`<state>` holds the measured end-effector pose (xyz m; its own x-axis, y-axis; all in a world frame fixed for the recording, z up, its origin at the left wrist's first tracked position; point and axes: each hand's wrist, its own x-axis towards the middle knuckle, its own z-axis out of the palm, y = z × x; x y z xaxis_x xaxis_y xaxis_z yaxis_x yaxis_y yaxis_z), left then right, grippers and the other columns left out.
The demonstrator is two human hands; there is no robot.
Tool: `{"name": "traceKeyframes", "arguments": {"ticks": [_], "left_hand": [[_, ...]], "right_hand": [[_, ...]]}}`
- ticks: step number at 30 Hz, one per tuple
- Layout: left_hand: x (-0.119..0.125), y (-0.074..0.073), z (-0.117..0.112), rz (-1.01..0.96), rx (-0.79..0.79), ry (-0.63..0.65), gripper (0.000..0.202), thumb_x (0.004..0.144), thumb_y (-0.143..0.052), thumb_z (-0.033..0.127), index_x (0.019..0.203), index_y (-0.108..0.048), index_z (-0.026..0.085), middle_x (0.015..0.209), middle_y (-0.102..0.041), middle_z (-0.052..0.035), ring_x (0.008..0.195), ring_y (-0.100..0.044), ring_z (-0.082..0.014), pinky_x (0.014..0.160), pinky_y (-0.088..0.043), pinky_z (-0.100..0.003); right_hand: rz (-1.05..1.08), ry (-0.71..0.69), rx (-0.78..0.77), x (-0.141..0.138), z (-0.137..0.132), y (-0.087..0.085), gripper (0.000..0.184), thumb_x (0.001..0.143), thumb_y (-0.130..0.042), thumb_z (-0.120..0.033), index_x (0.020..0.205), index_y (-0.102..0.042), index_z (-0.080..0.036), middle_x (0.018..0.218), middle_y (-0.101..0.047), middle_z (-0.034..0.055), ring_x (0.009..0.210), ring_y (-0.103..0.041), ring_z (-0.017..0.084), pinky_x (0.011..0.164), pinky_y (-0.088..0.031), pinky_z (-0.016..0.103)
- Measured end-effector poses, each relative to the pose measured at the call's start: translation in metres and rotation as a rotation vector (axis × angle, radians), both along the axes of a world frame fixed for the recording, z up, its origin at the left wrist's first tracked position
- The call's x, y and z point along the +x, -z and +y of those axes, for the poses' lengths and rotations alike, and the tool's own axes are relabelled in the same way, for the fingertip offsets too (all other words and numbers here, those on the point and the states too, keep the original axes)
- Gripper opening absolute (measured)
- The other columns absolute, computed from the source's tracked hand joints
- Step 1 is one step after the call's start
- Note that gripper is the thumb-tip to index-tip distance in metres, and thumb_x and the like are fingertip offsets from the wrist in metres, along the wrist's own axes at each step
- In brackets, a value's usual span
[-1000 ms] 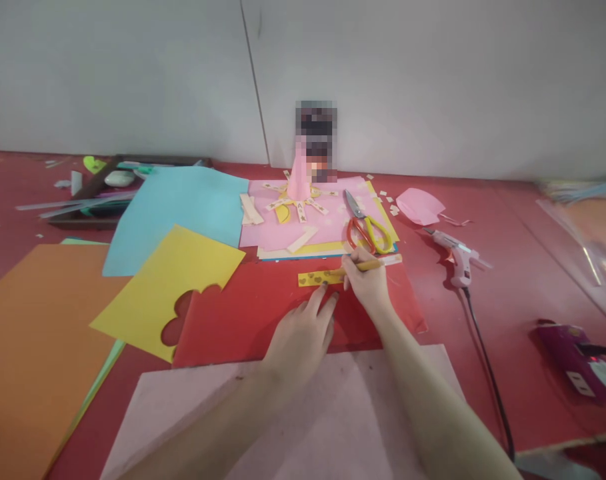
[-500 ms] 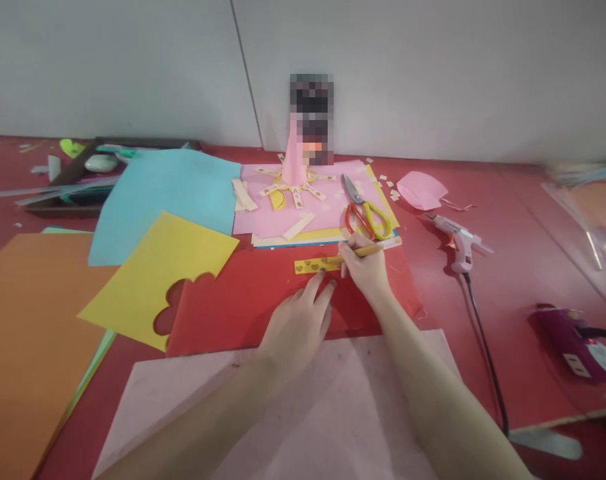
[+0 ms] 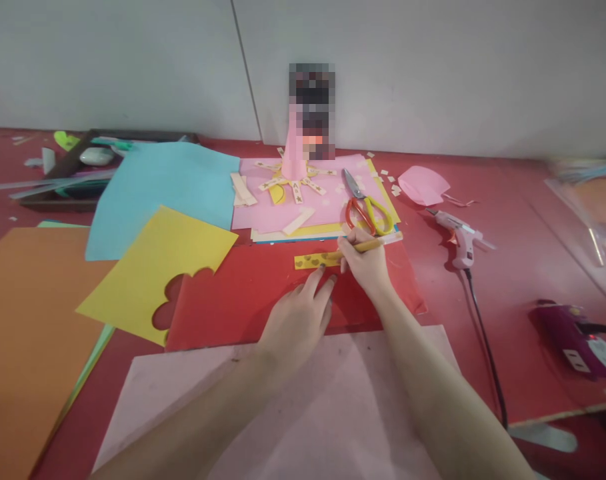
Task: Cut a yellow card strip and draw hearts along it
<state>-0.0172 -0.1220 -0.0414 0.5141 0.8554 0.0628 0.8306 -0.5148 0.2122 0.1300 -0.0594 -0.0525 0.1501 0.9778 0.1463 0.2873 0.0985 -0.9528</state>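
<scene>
A narrow yellow paper strip (image 3: 305, 261) with several dark heart shapes lies on a red sheet (image 3: 243, 293). My right hand (image 3: 365, 267) is closed around a yellow pen (image 3: 363, 247), its tip at the strip's right part. The fingers of my left hand (image 3: 303, 310) are stretched out, with fingertips resting at the strip's lower edge. Just beyond my right hand lie scissors (image 3: 365, 207) with one red and one yellow handle. Behind the strip, a pink paper cone (image 3: 295, 157) stands among flat, star-marked strips set out like rays.
A glue gun (image 3: 463, 240) and a purple power socket (image 3: 577, 340) lie at the right. Blue paper (image 3: 167, 200), yellow paper (image 3: 157, 267) with a cut-out edge and orange paper (image 3: 33, 333) cover the left, before a dark tray (image 3: 33, 199). A pixelated upright object (image 3: 319, 110) stands at the wall.
The whole view has tilted slightly, so most things sit a little higher in the picture. Both hands keep nearly the same place on the strip.
</scene>
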Motion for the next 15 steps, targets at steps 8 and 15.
{"name": "traceKeyframes", "arguments": {"ticks": [8, 15], "left_hand": [[-0.0001, 0.0008, 0.0001, 0.005, 0.002, -0.001, 0.04, 0.086, -0.036, 0.018, 0.125, -0.042, 0.019, 0.127, -0.048, -0.0081, 0.082, -0.062, -0.019, 0.063, -0.053, -0.035], [-0.0001, 0.0008, 0.0003, 0.005, 0.007, -0.006, 0.039, 0.086, -0.036, 0.018, 0.125, -0.042, 0.019, 0.127, -0.049, -0.0084, 0.079, -0.062, -0.0184, 0.062, -0.053, -0.034]], "right_hand": [[0.004, -0.009, 0.004, -0.0004, 0.0001, -0.0008, 0.028, 0.078, -0.05, -0.024, 0.053, -0.038, -0.021, 0.034, -0.043, -0.0088, 0.032, -0.044, 0.007, 0.042, -0.035, 0.018], [0.003, -0.012, -0.005, -0.0006, -0.0006, -0.0018, 0.026, 0.077, -0.05, -0.023, 0.054, -0.038, -0.021, 0.034, -0.042, -0.0096, 0.032, -0.043, 0.007, 0.043, -0.035, 0.019]]}}
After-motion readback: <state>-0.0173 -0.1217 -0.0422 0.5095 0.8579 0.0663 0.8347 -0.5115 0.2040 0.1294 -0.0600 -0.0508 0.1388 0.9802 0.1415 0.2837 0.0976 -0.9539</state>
